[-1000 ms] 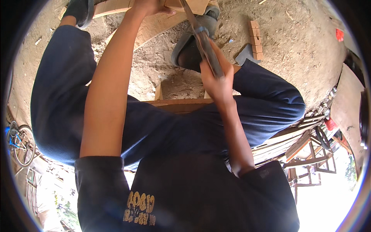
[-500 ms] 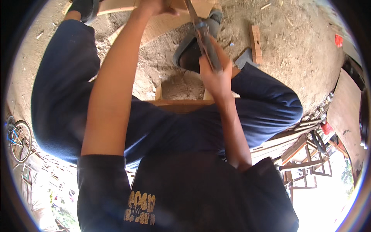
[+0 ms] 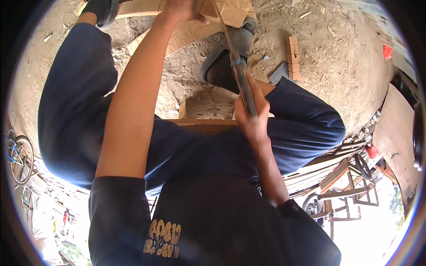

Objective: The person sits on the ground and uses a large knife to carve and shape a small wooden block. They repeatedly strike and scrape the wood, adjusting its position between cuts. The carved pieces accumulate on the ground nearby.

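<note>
My right hand (image 3: 254, 116) is wrapped round the wooden handle of a saw (image 3: 246, 86). Its narrow blade, seen nearly edge-on, points away from me and meets a pale wooden piece (image 3: 234, 17) at the top edge. On that same piece my left hand (image 3: 184, 9) grips from the left, its thumb stretched toward the blade. The fingertips of this hand are partly cut off by the picture's upper edge. Below the piece lies a wider flat board (image 3: 184, 37), beside my sandalled right foot (image 3: 222, 60).
On the dirt floor to the right stand a notched wooden block (image 3: 293, 57) and a grey flat piece (image 3: 279, 73). I sit on a low wooden seat (image 3: 208, 125). Wood chips lie scattered. A bicycle (image 3: 20, 159) is at the far left, wooden frames (image 3: 350, 190) at the lower right.
My right hand has drawn the saw back toward my body, so more of its blade shows. My left hand stays on the wood, shifted slightly in the picture.
</note>
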{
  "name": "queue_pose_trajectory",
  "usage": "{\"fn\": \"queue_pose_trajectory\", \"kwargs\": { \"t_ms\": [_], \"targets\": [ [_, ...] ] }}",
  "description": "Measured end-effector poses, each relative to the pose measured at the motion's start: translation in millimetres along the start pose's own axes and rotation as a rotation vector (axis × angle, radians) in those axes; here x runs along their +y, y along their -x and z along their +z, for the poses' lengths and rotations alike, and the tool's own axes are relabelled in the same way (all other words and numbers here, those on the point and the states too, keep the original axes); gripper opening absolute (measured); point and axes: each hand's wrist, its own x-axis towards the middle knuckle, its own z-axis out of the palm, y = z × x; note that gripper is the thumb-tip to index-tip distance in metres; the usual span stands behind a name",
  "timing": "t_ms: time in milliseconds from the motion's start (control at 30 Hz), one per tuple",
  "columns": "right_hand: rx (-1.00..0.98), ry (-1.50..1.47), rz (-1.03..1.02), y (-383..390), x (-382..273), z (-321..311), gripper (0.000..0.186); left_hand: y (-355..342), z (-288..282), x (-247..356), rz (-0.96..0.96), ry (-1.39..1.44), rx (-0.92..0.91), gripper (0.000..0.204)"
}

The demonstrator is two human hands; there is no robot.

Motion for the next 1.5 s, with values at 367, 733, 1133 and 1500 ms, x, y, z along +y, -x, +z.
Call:
{"fn": "queue_pose_trajectory", "kwargs": {
  "t_ms": [367,733,1133,1500],
  "targets": [
    [-0.023,0.008,-0.018,-15.5,-7.4,18.4,0.059,-2.7,1.9,-8.7,0.049,-0.080,-0.004,0.119],
    [-0.045,0.023,-0.020,-36.2,-5.7,14.4,0.061,4.7,-21.2,9.1,0.007,-0.066,-0.064,0.121],
    [-0.045,0.018,0.043,21.5,8.5,-4.7,0.068,-4.1,-23.1,10.1,-0.023,-0.049,-0.141,0.123],
    [-0.057,-0.001,0.077,-14.7,-3.0,-5.8,0.058,4.8,-35.5,20.6,0.057,-0.164,-0.093,0.120]
  ]
}}
